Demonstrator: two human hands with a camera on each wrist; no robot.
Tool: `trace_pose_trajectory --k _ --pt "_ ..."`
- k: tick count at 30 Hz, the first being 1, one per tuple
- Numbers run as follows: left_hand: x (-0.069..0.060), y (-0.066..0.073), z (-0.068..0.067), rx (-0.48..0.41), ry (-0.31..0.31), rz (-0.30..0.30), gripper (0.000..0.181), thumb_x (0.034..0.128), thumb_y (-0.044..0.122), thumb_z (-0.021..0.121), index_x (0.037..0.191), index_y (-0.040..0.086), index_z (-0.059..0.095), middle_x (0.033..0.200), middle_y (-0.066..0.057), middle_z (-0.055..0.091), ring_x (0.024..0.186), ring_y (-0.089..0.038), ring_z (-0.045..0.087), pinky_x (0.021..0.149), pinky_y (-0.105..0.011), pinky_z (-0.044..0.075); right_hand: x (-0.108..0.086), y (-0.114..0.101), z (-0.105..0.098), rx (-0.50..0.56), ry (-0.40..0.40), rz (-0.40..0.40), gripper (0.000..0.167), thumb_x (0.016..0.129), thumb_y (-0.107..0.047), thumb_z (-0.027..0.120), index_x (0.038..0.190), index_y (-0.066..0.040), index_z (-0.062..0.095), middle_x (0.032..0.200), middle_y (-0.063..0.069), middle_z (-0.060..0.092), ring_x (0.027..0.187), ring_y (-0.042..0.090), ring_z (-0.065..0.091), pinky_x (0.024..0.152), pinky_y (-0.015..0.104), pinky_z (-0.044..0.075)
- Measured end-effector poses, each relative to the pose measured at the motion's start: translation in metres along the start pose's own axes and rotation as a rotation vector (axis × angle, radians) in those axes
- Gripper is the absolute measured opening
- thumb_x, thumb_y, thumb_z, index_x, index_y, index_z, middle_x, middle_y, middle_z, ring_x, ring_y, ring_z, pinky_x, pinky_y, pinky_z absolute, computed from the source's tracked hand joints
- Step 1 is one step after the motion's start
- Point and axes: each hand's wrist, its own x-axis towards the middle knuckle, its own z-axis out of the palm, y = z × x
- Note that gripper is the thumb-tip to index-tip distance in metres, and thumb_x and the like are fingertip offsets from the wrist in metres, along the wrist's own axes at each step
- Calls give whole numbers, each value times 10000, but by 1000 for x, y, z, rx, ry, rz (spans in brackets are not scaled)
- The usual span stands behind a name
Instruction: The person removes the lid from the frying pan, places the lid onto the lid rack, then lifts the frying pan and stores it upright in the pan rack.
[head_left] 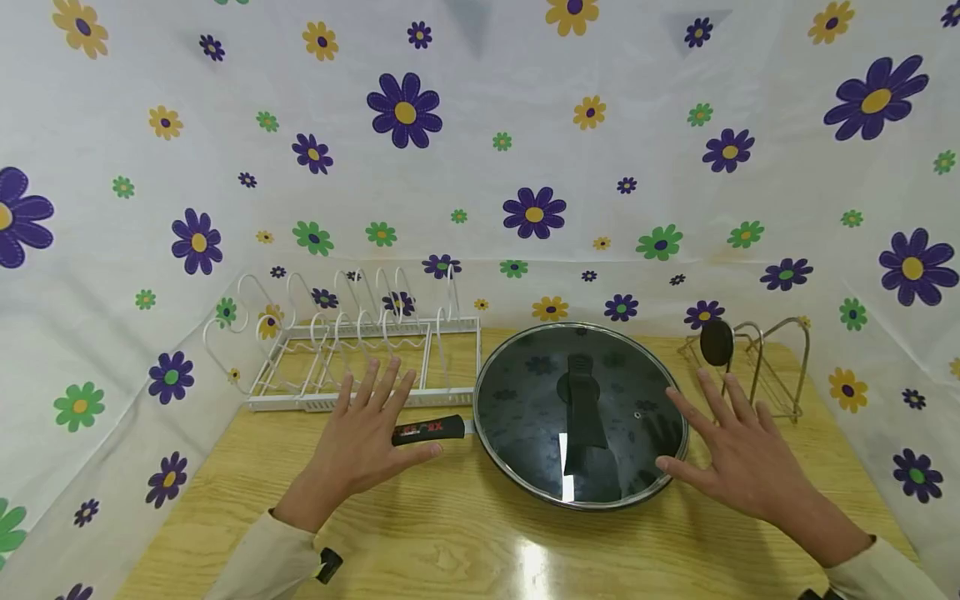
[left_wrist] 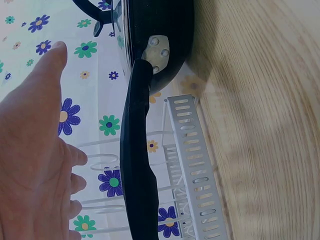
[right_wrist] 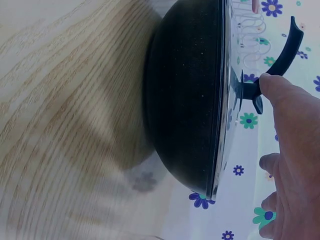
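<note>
A dark wok-like pan [right_wrist: 185, 95] stands on the wooden table, covered by a glass lid [head_left: 517, 392] with a metal rim. On the lid rises a black lid handle [head_left: 585, 408]. The pan's long black handle [head_left: 435, 429] points left. My left hand [head_left: 367, 442] is spread beside that handle, fingers straight, holding nothing; the left wrist view shows a gap between palm and handle [left_wrist: 137, 150]. My right hand [head_left: 738, 458] is spread at the lid's right edge, also holding nothing. Whether its thumb touches the lid, I cannot tell.
A white dish rack [head_left: 360, 402] with upright wire loops stands back left. At the back right is a metal wire rack [head_left: 802, 375] with a black oval piece [head_left: 717, 342] at its front left. A flower-printed sheet [head_left: 480, 183] hangs behind and on both sides.
</note>
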Motion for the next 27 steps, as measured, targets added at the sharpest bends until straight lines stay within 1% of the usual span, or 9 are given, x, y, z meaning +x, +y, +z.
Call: trace_pose_trajectory --k 5,11,15,22,24,27 --pt "0 -1 1 0 12 7 1090 856 834 508 1642 140 211 1714 -113 88 1573 -365 34 1225 -626 26 0 1 1 11 12 -5 950 891 -699 624 1639 -249 249 1703 191 79 1534 504 59 1069 792 191" --pt "0 -2 1 11 13 23 1080 860 832 507 1642 145 217 1711 -108 97 1572 -366 51 1226 -623 34 0 1 -1 9 21 -12 952 889 -692 633 1634 -227 267 1701 198 85 1526 514 93 1062 782 222" --pt "0 -3 -2 10 18 42 1069 867 818 516 1640 140 224 1710 -117 110 1570 -374 68 1229 -617 48 1 0 -5 15 28 -34 950 894 -674 643 1635 -218 261 1699 202 88 1527 509 101 1050 789 239" --pt "1 -6 -9 20 15 101 1067 869 807 529 1640 137 221 1709 -120 130 1572 -358 82 1225 -620 90 2 -1 -18 37 47 -74 938 899 -635 668 1636 -224 258 1703 185 99 1523 497 154 1047 784 261" --pt "2 -8 -11 23 17 124 1061 874 801 529 1643 142 213 1709 -117 136 1571 -356 97 1222 -619 111 2 -1 -22 46 59 -90 926 896 -620 682 1627 -215 283 1700 185 119 1517 496 179 1059 767 270" --pt "2 -11 -14 2 9 158 1042 888 776 543 1645 146 205 1711 -109 135 1570 -351 113 1224 -607 126 4 -1 -27 59 62 -115 916 899 -603 689 1625 -210 292 1698 186 131 1509 499 204 1059 744 300"
